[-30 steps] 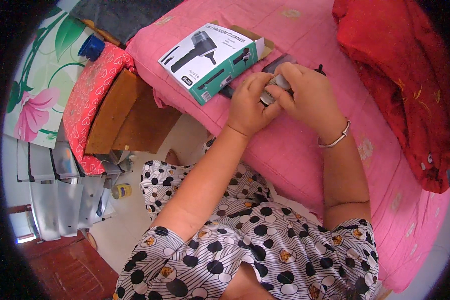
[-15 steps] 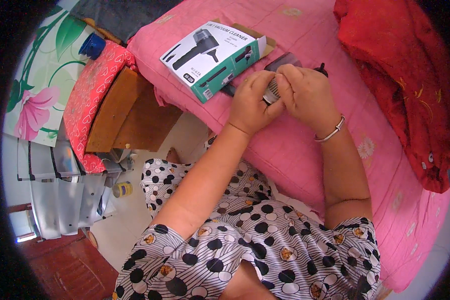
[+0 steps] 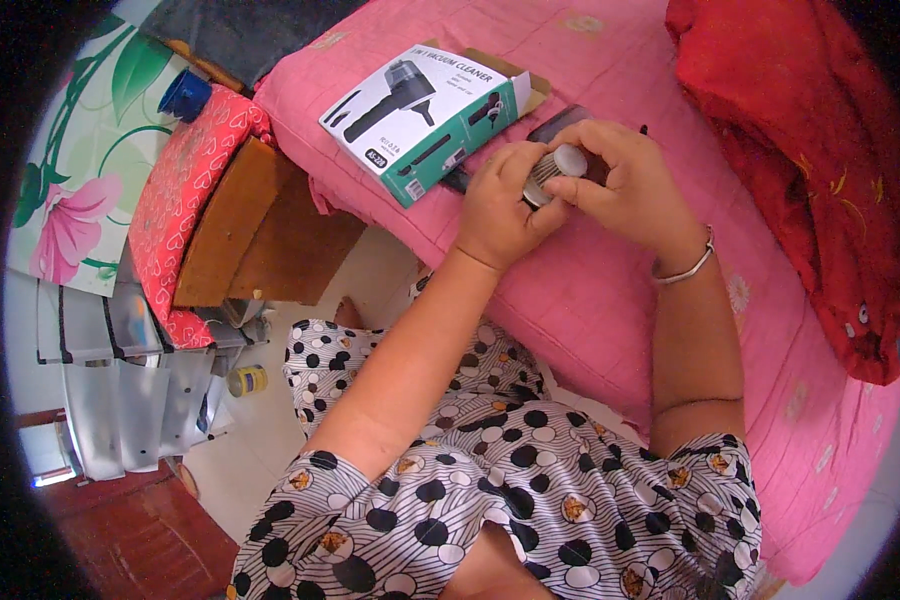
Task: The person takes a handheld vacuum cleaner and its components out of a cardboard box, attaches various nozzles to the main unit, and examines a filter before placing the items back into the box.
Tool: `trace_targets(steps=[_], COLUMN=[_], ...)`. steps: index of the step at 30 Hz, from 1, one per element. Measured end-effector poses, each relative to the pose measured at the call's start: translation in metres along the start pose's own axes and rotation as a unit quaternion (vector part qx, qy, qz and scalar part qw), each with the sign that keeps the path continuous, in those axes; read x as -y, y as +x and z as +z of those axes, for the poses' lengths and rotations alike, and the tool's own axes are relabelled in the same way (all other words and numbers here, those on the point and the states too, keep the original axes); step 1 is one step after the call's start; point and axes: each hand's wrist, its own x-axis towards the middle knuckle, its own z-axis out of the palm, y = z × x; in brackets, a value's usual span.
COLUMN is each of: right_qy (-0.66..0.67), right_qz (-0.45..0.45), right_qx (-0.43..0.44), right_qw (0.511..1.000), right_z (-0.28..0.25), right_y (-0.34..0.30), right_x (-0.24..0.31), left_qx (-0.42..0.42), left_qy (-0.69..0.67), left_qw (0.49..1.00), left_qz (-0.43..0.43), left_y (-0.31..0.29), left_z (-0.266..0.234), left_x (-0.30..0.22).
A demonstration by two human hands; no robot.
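My left hand (image 3: pixel 502 200) is closed around a small pleated vacuum filter (image 3: pixel 540 183) with a round pale-grey end cap (image 3: pixel 570 160). My right hand (image 3: pixel 630 180) curls about the cap's end, thumb against its lower side and fingers arched over the top. Just beyond my hands a dark, glossy piece (image 3: pixel 558 122) lies on the pink bedspread (image 3: pixel 580 300), partly covered by my fingers. A white and green vacuum cleaner box (image 3: pixel 425 115) rests to the left of it, its flap end raised.
Red cloth (image 3: pixel 800 170) is heaped along the right of the bed. At the left stand a wooden cabinet (image 3: pixel 270 230) under a red heart-patterned cover (image 3: pixel 185 190), a blue cup (image 3: pixel 185 95) and a rack with translucent panels (image 3: pixel 140 400). A yellow-labelled jar (image 3: pixel 247 380) is on the floor.
My right hand has shifted a little right and its fingers have spread, uncovering the filter's pale cap. My left hand keeps its hold in about the same place.
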Motion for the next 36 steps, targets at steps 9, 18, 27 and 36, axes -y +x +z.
trace_targets(steps=[9,18,27,36], right_qy=[-0.058,-0.014,-0.035,-0.062], right_qz=[-0.022,0.060,0.021,0.074], right_qx=[-0.007,-0.013,-0.013,-0.029], right_qw=[0.998,0.998,0.999,0.995], right_z=[-0.001,0.002,0.003,0.003], right_y=[0.003,0.000,0.003,0.000], right_x=[0.004,0.012,0.008,0.014], left_qx=[-0.003,0.007,0.000,0.014], left_qy=[-0.005,0.006,-0.003,0.025], left_qw=[1.000,1.000,1.000,0.999], left_qz=[0.013,0.013,0.005,0.017], left_y=[0.003,0.001,0.000,0.000], left_z=[-0.002,-0.002,-0.002,-0.001], left_x=[0.000,0.003,0.004,0.003])
